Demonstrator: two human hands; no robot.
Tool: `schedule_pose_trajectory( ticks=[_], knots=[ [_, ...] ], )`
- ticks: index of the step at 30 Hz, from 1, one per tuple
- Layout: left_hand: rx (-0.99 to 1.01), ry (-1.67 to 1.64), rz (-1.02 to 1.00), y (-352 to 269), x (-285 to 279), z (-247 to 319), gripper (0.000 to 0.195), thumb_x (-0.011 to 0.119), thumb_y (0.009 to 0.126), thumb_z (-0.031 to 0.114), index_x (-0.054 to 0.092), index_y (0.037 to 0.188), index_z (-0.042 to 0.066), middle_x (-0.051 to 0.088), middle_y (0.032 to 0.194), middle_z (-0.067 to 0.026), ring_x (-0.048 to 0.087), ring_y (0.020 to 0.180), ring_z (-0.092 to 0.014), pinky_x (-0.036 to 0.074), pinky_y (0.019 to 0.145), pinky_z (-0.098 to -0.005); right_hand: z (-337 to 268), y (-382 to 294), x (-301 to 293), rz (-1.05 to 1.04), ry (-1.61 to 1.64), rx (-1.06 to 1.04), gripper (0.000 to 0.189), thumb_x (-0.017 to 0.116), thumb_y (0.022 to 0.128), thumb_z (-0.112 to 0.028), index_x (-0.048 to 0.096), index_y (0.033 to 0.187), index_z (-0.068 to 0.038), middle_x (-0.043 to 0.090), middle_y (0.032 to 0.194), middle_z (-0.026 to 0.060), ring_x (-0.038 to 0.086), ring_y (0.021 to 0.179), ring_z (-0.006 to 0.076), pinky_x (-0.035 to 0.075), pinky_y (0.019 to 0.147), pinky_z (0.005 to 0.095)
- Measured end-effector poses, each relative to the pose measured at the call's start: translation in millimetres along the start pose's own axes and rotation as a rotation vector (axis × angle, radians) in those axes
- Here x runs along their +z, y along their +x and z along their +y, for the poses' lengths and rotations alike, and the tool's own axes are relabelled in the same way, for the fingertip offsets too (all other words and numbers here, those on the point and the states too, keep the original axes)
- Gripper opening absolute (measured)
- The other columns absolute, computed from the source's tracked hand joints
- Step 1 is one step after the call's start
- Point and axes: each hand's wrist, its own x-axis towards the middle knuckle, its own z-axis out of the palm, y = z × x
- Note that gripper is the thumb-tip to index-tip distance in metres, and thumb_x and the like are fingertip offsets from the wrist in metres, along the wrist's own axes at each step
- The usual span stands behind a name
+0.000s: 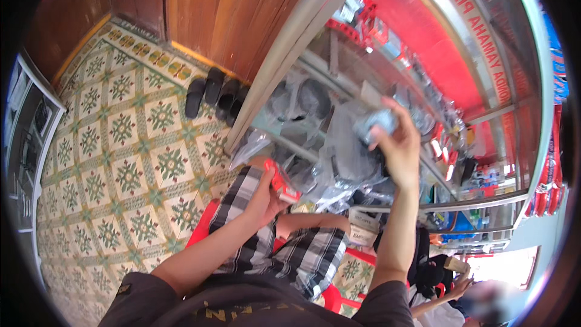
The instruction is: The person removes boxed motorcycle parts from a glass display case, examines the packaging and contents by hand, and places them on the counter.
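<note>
A small red and white box (282, 183) sits in the grip of my left hand (263, 204), above my lap. My right hand (401, 145) is raised in front of a glass display cabinet (290, 54), its fingers around a pale blue object (376, 125). That object is blurred, so its kind cannot be told. Just behind it on the cabinet's shelves are grey parts in clear plastic bags (347, 145). Dark parts in plastic wrap (299, 97) lie on the shelf to the left of my right hand.
Black slippers (214, 86) lie on the patterned tile floor (122, 127) by a wooden panel (227, 13). I sit on a red plastic chair (332, 299). Cardboard boxes (363, 227) are stacked low beside the cabinet. Another person's hand (460, 288) is at the lower right.
</note>
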Motion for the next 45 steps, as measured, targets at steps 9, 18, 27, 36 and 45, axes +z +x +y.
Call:
schedule_pose_trajectory(
  ticks=[9,18,27,36,45],
  knots=[
    [0.048,0.114,0.008,-2.1,-6.2,-12.1,0.039,0.049,0.088,0.049,0.05,0.102,0.013,0.061,0.095,-0.008,0.062,0.088,-0.021,0.052,0.076,-0.0345,75.6,-165.1,91.9,-0.064,-0.072,0.061,0.031,0.065,0.073,0.005,0.057,0.102,-0.002,0.062,0.095,0.0089,0.061,0.088,0.0167,0.048,0.074,0.0264],
    [-0.04,0.16,-0.019,-7.1,-7.4,-12.6,0.028,0.052,0.088,0.044,0.046,0.097,0.018,0.062,0.092,-0.0078,0.063,0.084,-0.021,0.053,0.072,-0.0336,113.3,-169.4,100.9,0.351,-0.049,-0.005,0.028,0.059,0.078,0.01,0.05,0.104,0.004,0.059,0.1,0.0142,0.06,0.092,0.0184,0.049,0.079,0.0279],
    [-0.076,0.044,-0.031,-10.9,-6.6,-13.3,0.031,0.049,0.089,0.045,0.052,0.101,0.016,0.063,0.094,-0.0069,0.063,0.085,-0.017,0.052,0.074,-0.0315,109.0,-162.7,122.0,0.381,-0.395,-0.295,0.028,0.065,0.068,0.01,0.057,0.093,0.001,0.063,0.097,0.0167,0.063,0.089,0.0273,0.051,0.075,0.032],
    [-0.039,-0.043,-0.07,-11.6,-1.5,-5.7,0.027,0.049,0.09,0.041,0.05,0.097,0.015,0.062,0.091,-0.0056,0.062,0.084,-0.017,0.051,0.075,-0.0324,103.2,-146.0,125.3,0.334,-0.458,-0.41,0.028,0.068,0.066,0.008,0.06,0.092,-0.001,0.065,0.096,0.0136,0.063,0.085,0.0264,0.051,0.069,0.0306],
    [0.099,0.149,-0.076,-12.5,-5.8,-10.2,0.033,0.049,0.09,0.042,0.048,0.109,0.015,0.058,0.103,-0.0031,0.059,0.092,-0.016,0.05,0.079,-0.0292,94.7,-148.9,121.6,0.338,-0.442,-0.203,0.026,0.067,0.066,0.006,0.065,0.091,-0.002,0.064,0.088,0.0091,0.06,0.081,0.0244,0.048,0.073,0.0321]
  ],
)
